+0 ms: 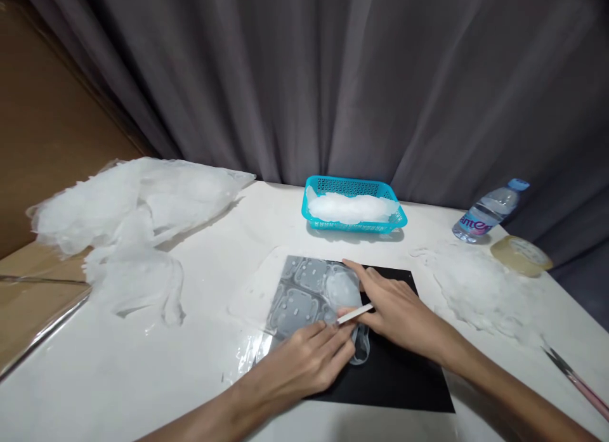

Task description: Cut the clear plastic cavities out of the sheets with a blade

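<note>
A translucent plastic sheet (291, 312) with molded rounded shapes lies partly over a black board (394, 382) in front of me. My left hand (316, 359) is closed at the sheet's lower right part, fingers bent together; the exact pinch is hidden. My right hand (392, 302) is closed around a thin white stick (356, 312), its index finger reaching along the sheet's upper right. The stick's left end meets my left fingertips. A clear rounded flap (362, 350) of plastic shows between the hands, against the black.
A blue basket (354, 226) holding white fluffy material stands at the back. Bags of white stuffing (143, 201) lie left by a cardboard box (42, 125). To the right are a water bottle (490, 210), a tape roll (521, 255), loose white fibre (480, 290) and scissors (575, 382).
</note>
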`<state>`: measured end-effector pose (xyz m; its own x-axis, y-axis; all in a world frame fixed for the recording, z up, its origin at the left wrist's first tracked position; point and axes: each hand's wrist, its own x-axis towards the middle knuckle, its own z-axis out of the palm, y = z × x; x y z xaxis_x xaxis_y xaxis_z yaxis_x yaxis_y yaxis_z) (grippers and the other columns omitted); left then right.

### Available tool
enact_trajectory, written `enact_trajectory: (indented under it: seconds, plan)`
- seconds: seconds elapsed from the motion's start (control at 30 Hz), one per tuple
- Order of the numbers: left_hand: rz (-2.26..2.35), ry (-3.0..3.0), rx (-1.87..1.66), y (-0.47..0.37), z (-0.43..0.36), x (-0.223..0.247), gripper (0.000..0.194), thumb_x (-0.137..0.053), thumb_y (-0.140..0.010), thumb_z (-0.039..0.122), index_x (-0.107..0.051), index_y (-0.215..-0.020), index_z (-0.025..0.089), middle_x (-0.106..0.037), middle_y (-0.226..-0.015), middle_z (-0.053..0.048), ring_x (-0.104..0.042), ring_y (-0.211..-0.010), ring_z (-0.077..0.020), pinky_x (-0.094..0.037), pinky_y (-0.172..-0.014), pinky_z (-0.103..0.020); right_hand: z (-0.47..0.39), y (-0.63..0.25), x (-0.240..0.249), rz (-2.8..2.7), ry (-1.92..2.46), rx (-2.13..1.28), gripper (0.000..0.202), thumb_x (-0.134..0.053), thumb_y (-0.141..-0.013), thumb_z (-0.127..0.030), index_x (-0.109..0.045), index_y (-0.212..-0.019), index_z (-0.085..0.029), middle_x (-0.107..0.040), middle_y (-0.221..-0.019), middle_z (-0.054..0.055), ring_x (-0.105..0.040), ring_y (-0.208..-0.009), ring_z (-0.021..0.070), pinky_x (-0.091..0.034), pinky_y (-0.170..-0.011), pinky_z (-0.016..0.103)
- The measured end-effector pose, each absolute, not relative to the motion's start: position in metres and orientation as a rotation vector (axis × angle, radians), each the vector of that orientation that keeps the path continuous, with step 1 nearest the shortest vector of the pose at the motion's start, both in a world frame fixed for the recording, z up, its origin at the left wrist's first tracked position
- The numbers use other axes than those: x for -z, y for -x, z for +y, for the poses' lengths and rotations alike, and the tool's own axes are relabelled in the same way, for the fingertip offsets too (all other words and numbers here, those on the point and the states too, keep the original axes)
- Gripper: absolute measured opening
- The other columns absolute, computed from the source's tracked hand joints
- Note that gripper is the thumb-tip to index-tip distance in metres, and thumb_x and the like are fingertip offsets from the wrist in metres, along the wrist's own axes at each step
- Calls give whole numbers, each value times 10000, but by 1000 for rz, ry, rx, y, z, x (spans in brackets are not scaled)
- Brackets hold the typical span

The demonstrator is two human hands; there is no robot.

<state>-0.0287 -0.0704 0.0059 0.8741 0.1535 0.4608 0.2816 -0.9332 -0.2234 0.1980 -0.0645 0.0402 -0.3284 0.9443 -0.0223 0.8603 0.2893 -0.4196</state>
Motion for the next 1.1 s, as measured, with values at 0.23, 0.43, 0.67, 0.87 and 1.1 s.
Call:
enact_trajectory:
  seconds: [0.23,0.43,0.67,0.87,1.1]
  plan:
    - [-206,2864,673,19,-80,-3,240,-494,-1023,36,-717,-968,107,-777,-1162,-133,-743,-1041,-213,-581,-899,-302,-71,-186,-40,-2468,1537,-607,604,-589,-1023,-319,-360,-1574,-225,-568,-1226,141,-679,-1067,278,-569,-862,373]
    - [-60,2957,825,23,-77,-8,121,-641,-1008,176,-733,-977,103,-772,-1114,-110,-727,-932,-176,-574,-845,-279,-76,-185,-42,-2626,1598,-512,679,-572,-984,-212,-300,-1594,-89,-520,-1411,292,-630,-1241,378,-581,-909,463]
    - [-971,2907,763,67,-14,-28,272,-517,-1073,347,-623,-1238,158,-688,-1200,-128,-665,-1098,-275,-550,-956,-441,-68,-220,-55,-2482,1694,-425,718,-415,-996,-182,-128,-1645,-77,-719,-1109,194,-712,-988,325,-545,-820,415]
    - [-1224,2885,426,91,22,-15,532,-419,-1046,632,-595,-1250,173,-630,-1165,-142,-624,-1028,-316,-518,-935,-515,-42,-255,-75,-2453,1830,-605,580,-475,-924,-148,-414,-1501,-152,-707,-964,100,-674,-855,255,-472,-757,333]
    - [-1445,3165,157,95,16,-38,451,-516,-995,642,-611,-921,207,-626,-900,-46,-633,-837,-243,-462,-781,-358,-17,-286,-56,-2358,1839,-613,281,-598,-912,-216,-633,-1189,-248,-735,-991,51,-690,-923,245,-464,-765,310]
